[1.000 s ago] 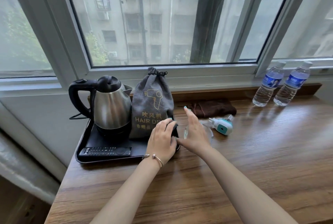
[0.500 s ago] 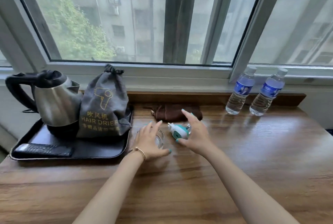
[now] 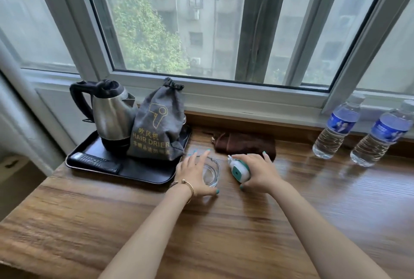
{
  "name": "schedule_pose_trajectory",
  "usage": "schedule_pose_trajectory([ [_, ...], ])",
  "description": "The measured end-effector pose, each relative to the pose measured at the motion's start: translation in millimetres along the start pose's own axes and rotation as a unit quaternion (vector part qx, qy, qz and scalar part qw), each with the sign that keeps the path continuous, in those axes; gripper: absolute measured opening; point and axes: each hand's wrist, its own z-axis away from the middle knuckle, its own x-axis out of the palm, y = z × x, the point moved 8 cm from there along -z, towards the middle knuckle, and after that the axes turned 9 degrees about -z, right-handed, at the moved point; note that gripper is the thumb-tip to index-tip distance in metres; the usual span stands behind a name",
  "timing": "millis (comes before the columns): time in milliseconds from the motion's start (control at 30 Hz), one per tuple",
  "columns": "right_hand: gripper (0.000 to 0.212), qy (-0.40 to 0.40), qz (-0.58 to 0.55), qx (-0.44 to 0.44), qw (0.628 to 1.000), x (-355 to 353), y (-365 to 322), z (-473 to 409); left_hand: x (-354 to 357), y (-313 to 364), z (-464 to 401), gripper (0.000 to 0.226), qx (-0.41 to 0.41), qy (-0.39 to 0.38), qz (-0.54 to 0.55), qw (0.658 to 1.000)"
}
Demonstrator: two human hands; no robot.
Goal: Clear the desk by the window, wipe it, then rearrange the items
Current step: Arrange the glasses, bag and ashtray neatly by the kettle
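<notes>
Fingers of my left hand [image 3: 194, 174] curl over the rim of the glass ashtray [image 3: 210, 172], thumb hooked round its near edge — it sits on the wooden desk [image 3: 224, 234] just right of the black tray [image 3: 143, 173]. My right hand [image 3: 259, 172] grips the white-and-teal plug-in device [image 3: 238, 168] beside it. On the tray stand the kettle [image 3: 112, 117], the grey hair-drier bag [image 3: 156, 126] and a remote [image 3: 96, 162]. Behind lies a brown cloth [image 3: 246, 144] — two water bottles [image 3: 336, 130] stand far right.
</notes>
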Motion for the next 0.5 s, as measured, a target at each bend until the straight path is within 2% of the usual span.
schedule_pose_trajectory([
  [333, 0.084, 0.065, -0.034, -0.006, 0.997, -19, -19, -1, -9, -3, -4, 0.099, 0.065, 0.02, 0.049, 0.997],
  [500, 0.082, 0.103, -0.112, -0.027, 0.988, -28, -58, -10, -15, -17, -5, 0.094, 0.11, 0.034, 0.072, 0.991],
])
